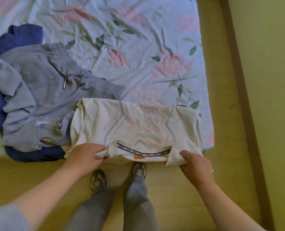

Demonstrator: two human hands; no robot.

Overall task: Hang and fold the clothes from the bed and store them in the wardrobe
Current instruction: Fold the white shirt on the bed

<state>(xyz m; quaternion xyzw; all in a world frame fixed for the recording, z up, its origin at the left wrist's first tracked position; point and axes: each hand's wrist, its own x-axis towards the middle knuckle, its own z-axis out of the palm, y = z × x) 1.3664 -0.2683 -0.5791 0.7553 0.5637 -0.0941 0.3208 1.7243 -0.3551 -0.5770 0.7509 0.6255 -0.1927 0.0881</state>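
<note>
A cream T-shirt point(138, 124) with a faded pink and blue print lies flat at the near edge of the bed point(138, 47), collar toward me, its sides folded in. My left hand point(86, 154) grips the shoulder fabric left of the collar. My right hand point(195, 165) pinches the shoulder fabric right of it. A striped neck tape and an orange tag show between my hands. To the left lie grey drawstring trousers point(43, 100) heaped over a dark blue garment point(21, 35).
The bed sheet is pale blue with pink flowers and green leaves, wrinkled. Yellowish wooden floor point(171, 189) lies below, where my shoes and grey trouser legs stand. A wooden edge point(241, 80) runs along the bed's right side.
</note>
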